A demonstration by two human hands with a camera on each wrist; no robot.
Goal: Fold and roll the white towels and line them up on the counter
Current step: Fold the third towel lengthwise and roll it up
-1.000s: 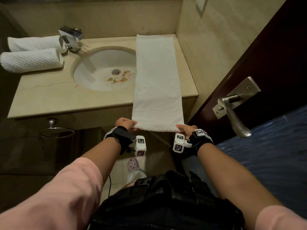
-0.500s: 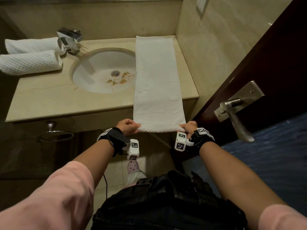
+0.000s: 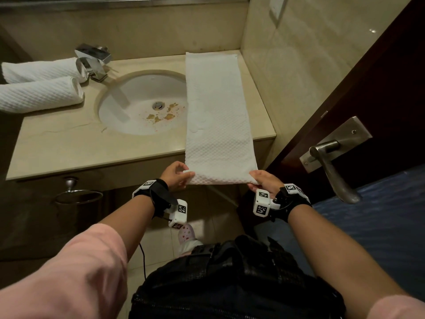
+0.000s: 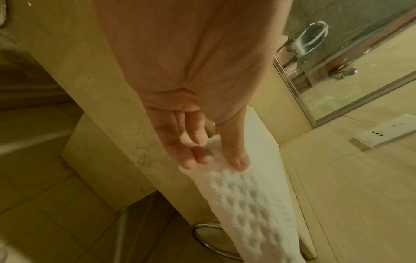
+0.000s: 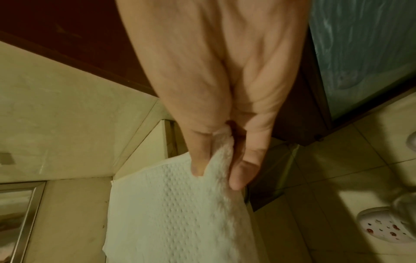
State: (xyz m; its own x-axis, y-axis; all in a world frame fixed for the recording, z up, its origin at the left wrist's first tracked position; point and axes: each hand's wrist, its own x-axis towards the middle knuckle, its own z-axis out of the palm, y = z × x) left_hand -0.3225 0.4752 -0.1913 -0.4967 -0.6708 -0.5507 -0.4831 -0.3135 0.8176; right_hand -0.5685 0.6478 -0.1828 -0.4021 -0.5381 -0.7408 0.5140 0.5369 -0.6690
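Note:
A long white towel [image 3: 216, 116], folded into a narrow strip, lies along the right side of the beige counter [image 3: 69, 143] and overhangs its front edge. My left hand [image 3: 177, 174] pinches the near left corner of the towel [image 4: 243, 192] between thumb and fingers. My right hand [image 3: 261, 180] pinches the near right corner of the towel [image 5: 180, 204] the same way. Two rolled white towels [image 3: 41, 94] lie side by side at the counter's far left, beside the faucet [image 3: 94, 61].
A stained white sink basin [image 3: 142, 104] sits left of the flat towel. A tiled wall closes the counter's right side. A dark door with a metal lever handle [image 3: 331, 166] stands at right. A towel ring [image 3: 78, 195] hangs under the counter.
Both hands keep pinching the towel's near corners; they have shifted only slightly, with the near edge held a little closer to the counter's front.

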